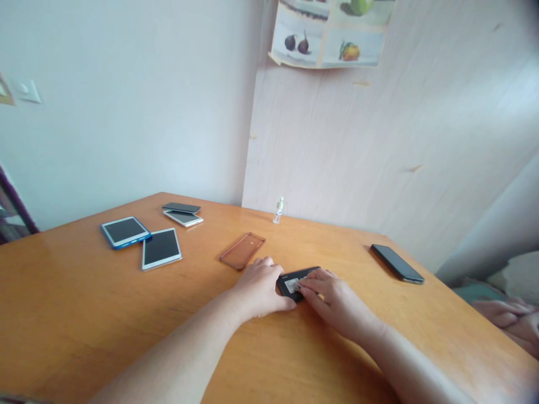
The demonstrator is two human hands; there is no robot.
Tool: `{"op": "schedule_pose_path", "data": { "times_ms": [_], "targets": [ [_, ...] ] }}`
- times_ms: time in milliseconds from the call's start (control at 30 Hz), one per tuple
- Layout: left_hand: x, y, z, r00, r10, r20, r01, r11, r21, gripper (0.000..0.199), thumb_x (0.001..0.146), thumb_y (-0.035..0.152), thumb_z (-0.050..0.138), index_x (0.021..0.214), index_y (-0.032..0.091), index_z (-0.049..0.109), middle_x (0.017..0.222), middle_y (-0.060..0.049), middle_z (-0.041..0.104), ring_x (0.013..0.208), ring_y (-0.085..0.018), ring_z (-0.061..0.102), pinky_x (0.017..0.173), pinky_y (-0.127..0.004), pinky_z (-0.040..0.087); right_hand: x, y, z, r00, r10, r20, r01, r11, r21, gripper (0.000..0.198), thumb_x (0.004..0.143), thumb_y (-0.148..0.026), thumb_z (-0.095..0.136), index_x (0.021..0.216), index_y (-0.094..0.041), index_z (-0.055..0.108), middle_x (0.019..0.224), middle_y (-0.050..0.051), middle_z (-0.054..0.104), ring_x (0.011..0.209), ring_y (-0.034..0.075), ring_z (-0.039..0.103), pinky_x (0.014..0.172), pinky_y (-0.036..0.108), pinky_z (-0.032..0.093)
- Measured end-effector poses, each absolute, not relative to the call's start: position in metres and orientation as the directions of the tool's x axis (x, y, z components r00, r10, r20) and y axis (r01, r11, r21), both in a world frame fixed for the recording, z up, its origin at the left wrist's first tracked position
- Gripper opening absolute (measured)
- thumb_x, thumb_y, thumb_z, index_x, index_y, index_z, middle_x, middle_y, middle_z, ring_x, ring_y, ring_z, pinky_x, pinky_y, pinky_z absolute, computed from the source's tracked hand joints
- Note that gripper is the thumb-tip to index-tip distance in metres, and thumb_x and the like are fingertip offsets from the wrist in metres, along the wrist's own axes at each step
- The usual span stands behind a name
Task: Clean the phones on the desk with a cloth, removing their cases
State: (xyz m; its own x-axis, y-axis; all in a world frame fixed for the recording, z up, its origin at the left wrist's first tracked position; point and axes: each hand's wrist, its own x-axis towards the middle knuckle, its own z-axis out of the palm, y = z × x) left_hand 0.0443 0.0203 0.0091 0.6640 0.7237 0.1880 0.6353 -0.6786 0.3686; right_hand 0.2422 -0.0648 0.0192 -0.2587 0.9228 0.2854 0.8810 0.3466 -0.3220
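A flat black device, perhaps a phone, lies on the wooden table with a whitish label on its upper face. My left hand grips its left end, thumb on the near edge and fingers at the far side. Over the label, the fingertips of my right hand are pressed together. Something small and pale shows at those fingertips, too indistinct to name. Just beyond my left hand rests a translucent brown phone case, apart from the device.
Two white-framed tablets, one in a blue case and one bare, overlap at left. Behind them are a dark phone and a white phone. A small clear bottle stands at the back. Another black phone lies right.
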Motion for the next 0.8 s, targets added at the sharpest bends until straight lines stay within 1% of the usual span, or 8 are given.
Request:
{"op": "schedule_pose_path", "data": {
  "times_ms": [167, 300, 400, 467, 533, 667, 733, 800],
  "targets": [
    [0.044, 0.021, 0.006, 0.666, 0.714, 0.218, 0.627, -0.693, 0.355, 0.055, 0.059, 0.062, 0.072, 0.098, 0.024, 0.064, 0.101, -0.007, 0.059, 0.097, -0.029, 0.058, 0.082, -0.036, 0.047, 0.268, -0.055, 0.013, -0.084, 0.959, 0.271, 0.976, 0.135, -0.173, 0.035, 0.097, -0.033, 0.040, 0.106, -0.021, 0.071, 0.105, 0.010, 0.069, 0.101, 0.023, 0.059, 0.093, 0.038, 0.043],
    [0.046, 0.020, 0.003, 0.653, 0.715, 0.249, 0.619, -0.694, 0.368, 0.057, 0.060, 0.057, 0.072, 0.102, 0.021, 0.060, 0.103, -0.009, 0.061, 0.098, -0.030, 0.059, 0.082, -0.038, 0.048, 0.239, -0.064, 0.021, -0.208, 0.951, 0.228, 0.954, 0.249, -0.165, 0.036, 0.099, -0.034, 0.036, 0.121, -0.025, 0.064, 0.124, 0.005, 0.065, 0.108, 0.022, 0.057, 0.096, 0.038, 0.042],
    [0.047, 0.020, 0.002, 0.639, 0.723, 0.262, 0.609, -0.683, 0.403, 0.061, 0.063, 0.046, 0.069, 0.115, 0.017, 0.054, 0.109, -0.012, 0.062, 0.105, -0.031, 0.058, 0.088, -0.038, 0.047, 0.214, -0.070, 0.026, -0.343, 0.919, 0.193, 0.911, 0.376, -0.168, 0.040, 0.101, -0.036, 0.033, 0.135, -0.034, 0.053, 0.140, -0.002, 0.055, 0.123, 0.023, 0.049, 0.102, 0.042, 0.037],
    [0.047, 0.019, 0.003, 0.631, 0.736, 0.247, 0.605, -0.666, 0.437, 0.067, 0.063, 0.041, 0.068, 0.123, 0.016, 0.050, 0.112, -0.013, 0.063, 0.107, -0.031, 0.059, 0.090, -0.037, 0.046, 0.210, -0.067, 0.025, -0.361, 0.917, 0.167, 0.909, 0.386, -0.155, 0.042, 0.101, -0.040, 0.030, 0.138, -0.038, 0.048, 0.144, -0.004, 0.051, 0.129, 0.025, 0.043, 0.104, 0.046, 0.035],
    [0.047, 0.019, 0.004, 0.626, 0.745, 0.230, 0.602, -0.649, 0.466, 0.074, 0.063, 0.043, 0.069, 0.128, 0.015, 0.047, 0.115, -0.013, 0.062, 0.108, -0.031, 0.059, 0.092, -0.037, 0.046, 0.218, -0.061, 0.021, -0.293, 0.944, 0.150, 0.941, 0.312, -0.130, 0.043, 0.101, -0.043, 0.027, 0.138, -0.038, 0.049, 0.143, -0.004, 0.052, 0.132, 0.027, 0.041, 0.104, 0.050, 0.035],
    [0.047, 0.017, 0.007, 0.619, 0.758, 0.203, 0.608, -0.627, 0.487, 0.091, 0.057, 0.047, 0.075, 0.135, 0.015, 0.041, 0.123, -0.014, 0.060, 0.113, -0.033, 0.057, 0.096, -0.039, 0.045, 0.242, -0.049, 0.011, -0.042, 0.989, 0.140, 0.996, 0.054, -0.077, 0.047, 0.100, -0.046, 0.026, 0.138, -0.032, 0.052, 0.144, 0.000, 0.052, 0.137, 0.035, 0.035, 0.104, 0.058, 0.032],
    [0.047, 0.017, 0.006, 0.618, 0.760, 0.200, 0.608, -0.624, 0.491, 0.094, 0.056, 0.046, 0.075, 0.137, 0.014, 0.040, 0.125, -0.015, 0.060, 0.114, -0.033, 0.057, 0.097, -0.039, 0.045, 0.243, -0.051, 0.009, -0.022, 0.994, 0.109, 0.995, 0.033, -0.098, 0.049, 0.100, -0.047, 0.025, 0.141, -0.033, 0.048, 0.147, -0.001, 0.048, 0.141, 0.035, 0.029, 0.108, 0.062, 0.027],
    [0.047, 0.018, 0.005, 0.620, 0.756, 0.210, 0.599, -0.629, 0.495, 0.091, 0.058, 0.046, 0.073, 0.137, 0.012, 0.041, 0.124, -0.016, 0.060, 0.113, -0.033, 0.057, 0.096, -0.040, 0.045, 0.234, -0.057, 0.012, -0.110, 0.992, 0.058, 0.982, 0.118, -0.151, 0.049, 0.100, -0.048, 0.022, 0.144, -0.036, 0.043, 0.151, -0.004, 0.041, 0.144, 0.033, 0.024, 0.111, 0.063, 0.021]
  ]
}}
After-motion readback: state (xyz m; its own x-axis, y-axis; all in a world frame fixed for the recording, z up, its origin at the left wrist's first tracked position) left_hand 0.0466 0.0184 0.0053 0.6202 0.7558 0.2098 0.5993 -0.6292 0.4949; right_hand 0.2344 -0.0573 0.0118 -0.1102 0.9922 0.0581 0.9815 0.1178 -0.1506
